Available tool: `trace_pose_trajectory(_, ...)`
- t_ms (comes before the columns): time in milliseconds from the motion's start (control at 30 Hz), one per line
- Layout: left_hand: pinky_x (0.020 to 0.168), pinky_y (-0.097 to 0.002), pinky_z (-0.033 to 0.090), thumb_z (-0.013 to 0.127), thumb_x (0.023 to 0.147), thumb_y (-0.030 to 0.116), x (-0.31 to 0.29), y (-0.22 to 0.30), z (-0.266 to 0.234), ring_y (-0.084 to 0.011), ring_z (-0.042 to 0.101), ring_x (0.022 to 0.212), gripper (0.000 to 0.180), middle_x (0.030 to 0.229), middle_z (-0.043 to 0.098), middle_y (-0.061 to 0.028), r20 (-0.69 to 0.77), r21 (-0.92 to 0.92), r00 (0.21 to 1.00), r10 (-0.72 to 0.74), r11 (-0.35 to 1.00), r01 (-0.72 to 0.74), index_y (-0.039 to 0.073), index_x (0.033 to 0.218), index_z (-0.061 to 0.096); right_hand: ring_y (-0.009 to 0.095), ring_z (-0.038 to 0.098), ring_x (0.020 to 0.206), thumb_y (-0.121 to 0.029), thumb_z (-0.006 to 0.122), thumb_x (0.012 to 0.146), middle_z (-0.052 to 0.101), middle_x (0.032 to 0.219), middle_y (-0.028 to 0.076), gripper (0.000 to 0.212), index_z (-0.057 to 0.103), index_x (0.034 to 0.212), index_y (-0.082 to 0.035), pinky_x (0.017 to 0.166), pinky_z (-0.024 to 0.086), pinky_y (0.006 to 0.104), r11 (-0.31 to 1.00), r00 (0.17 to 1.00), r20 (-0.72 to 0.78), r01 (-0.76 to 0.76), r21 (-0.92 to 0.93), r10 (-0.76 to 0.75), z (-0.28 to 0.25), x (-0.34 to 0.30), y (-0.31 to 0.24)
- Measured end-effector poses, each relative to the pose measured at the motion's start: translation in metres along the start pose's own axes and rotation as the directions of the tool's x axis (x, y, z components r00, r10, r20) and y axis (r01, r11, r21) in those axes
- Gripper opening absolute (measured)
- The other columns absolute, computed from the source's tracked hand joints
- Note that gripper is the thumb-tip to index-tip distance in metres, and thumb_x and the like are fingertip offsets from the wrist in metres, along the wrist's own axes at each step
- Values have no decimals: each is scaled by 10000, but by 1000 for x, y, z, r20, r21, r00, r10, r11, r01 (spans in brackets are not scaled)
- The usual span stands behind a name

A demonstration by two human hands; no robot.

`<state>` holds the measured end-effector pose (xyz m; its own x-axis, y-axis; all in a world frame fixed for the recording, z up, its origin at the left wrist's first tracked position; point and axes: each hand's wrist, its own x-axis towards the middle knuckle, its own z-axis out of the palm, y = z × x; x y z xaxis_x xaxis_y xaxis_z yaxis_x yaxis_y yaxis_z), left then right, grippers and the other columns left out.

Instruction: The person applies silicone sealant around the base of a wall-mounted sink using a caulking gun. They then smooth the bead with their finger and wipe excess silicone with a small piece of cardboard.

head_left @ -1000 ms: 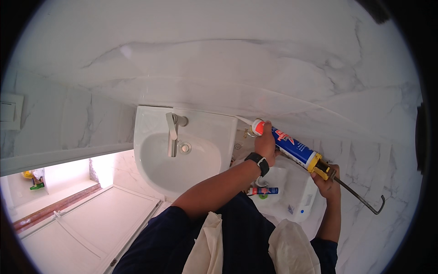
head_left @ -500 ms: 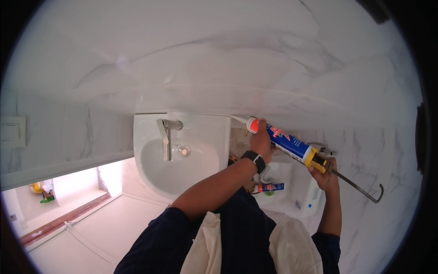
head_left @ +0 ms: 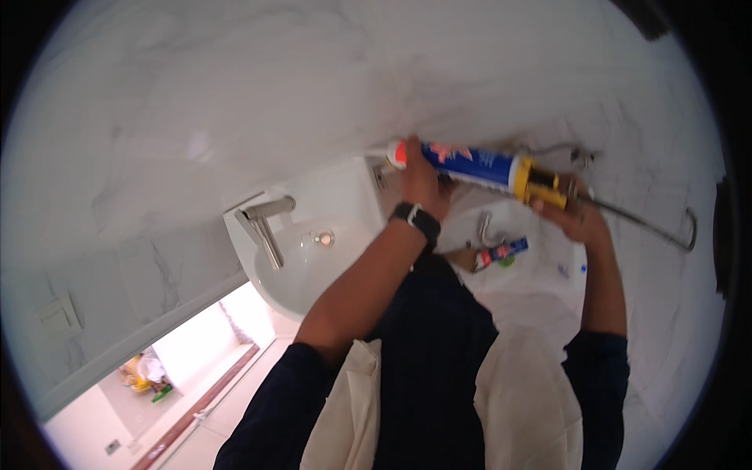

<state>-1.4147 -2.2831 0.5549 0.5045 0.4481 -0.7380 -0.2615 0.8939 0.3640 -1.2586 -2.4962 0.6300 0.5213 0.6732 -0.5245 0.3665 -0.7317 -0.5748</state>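
Observation:
My left hand (head_left: 423, 178) is wrapped round the front of a blue sealant cartridge (head_left: 482, 168), just behind its orange and white end. That cartridge sits in a yellow caulking gun (head_left: 540, 188), whose rear handle area my right hand (head_left: 578, 215) grips; its fingers are partly hidden. From the back of the gun a long hooked metal rod (head_left: 642, 223) sticks out to the right. A whitish nozzle (head_left: 376, 152) points left, its tip at or close to the back right corner of the white washbasin (head_left: 345, 200), against the wall. Contact there cannot be made out.
A metal tap (head_left: 266, 235) stands on the washbasin. Lower down on the right, a second blue and red cartridge (head_left: 505, 251) lies over a white fixture (head_left: 548, 286). A metal valve (head_left: 581, 157) juts from the marbled wall. At left is a wall switch (head_left: 59, 317).
My view has turned, so the basin and wall appear tilted. The caulking gun lies more level in view, with both hands still on it. The nozzle remains near the basin's back right corner.

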Motion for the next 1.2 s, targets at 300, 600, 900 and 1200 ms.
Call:
trace_pose_trajectory(300, 983, -495, 544, 355, 1076, 437, -2, 5, 7, -277, 665, 1049, 441, 1109, 637, -159, -32, 84, 999, 21, 996, -18, 30, 1166, 496, 259, 689, 902, -559, 798, 813, 676, 1025, 185, 700, 678, 1190, 18, 776, 538, 353, 981, 962, -259, 125, 149, -83, 20, 4, -11)
trace_pose_trajectory(600, 980, -503, 542, 349, 1080, 427, -2, 4, 6, -284, 659, 1055, 441, 1132, 631, -169, -28, 90, 999, 15, 996, -12, 22, 1182, 487, 247, 665, 949, -591, 797, 793, 640, 966, 151, 759, 672, 1205, 33, 800, 538, 349, 993, 949, -297, 116, 13, -107, 23, 2, -3)
trace_pose_trajectory(900, 1012, -530, 519, 369, 1076, 423, -3, 1, 9, -294, 650, 1079, 434, 1163, 619, -174, -45, 103, 999, 12, 995, -7, 19, 1203, 467, 270, 651, 996, -576, 804, 789, 598, 1128, 189, 740, 676, 1193, 31, 825, 534, 382, 988, 984, -170, 84, 133, -61, 19, 8, 5)
trace_pose_trajectory(1200, 967, -523, 544, 412, 1062, 448, 6, -7, 0, -281, 668, 1041, 436, 1134, 643, -158, -69, 189, 998, 7, 982, 6, 33, 1184, 470, 268, 665, 979, -572, 817, 781, 613, 1122, 199, 826, 590, 1263, 60, 806, 558, 356, 953, 983, -186, 54, 298, 2, 47, 14, 40)
